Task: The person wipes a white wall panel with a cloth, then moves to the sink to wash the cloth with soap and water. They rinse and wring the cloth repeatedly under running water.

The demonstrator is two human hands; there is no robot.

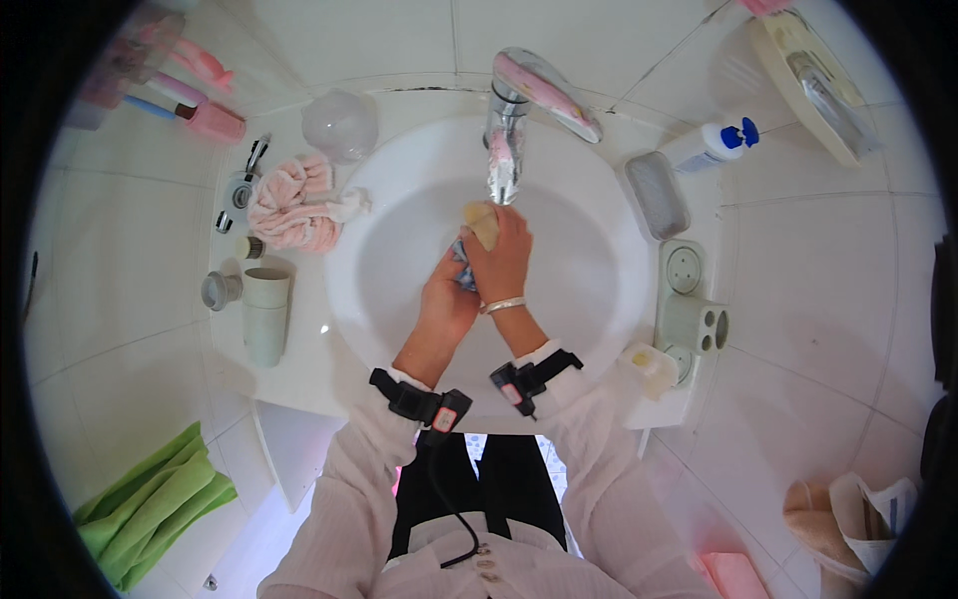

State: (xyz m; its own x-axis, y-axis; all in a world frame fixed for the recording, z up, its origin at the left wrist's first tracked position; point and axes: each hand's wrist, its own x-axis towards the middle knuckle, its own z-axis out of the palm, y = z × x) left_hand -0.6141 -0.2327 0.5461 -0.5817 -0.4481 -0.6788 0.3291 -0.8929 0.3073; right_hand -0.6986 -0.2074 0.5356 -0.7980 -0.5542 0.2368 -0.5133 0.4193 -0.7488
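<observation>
Both hands meet over the white washbasin (576, 269), just below the spout of the chrome faucet (510, 142). Under the spout, my right hand (503, 254) grips a pale yellow bar (480, 223) that looks like soap. A silver bangle (503, 305) circles that wrist. My left hand (449, 299), lower and to the left, holds a small blue-and-white patterned cloth (465, 267). Most of the cloth is hidden between my hands, and the bar appears to press against its upper end. No stream of water can be made out.
On the counter's left lie a pink fabric headband (296, 206) and a pale green cup (266, 314). To the right are a soap dish (657, 196), a pump bottle (703, 146), a toothbrush stand (692, 322) and a translucent dish (650, 367). A green towel (153, 509) hangs lower left.
</observation>
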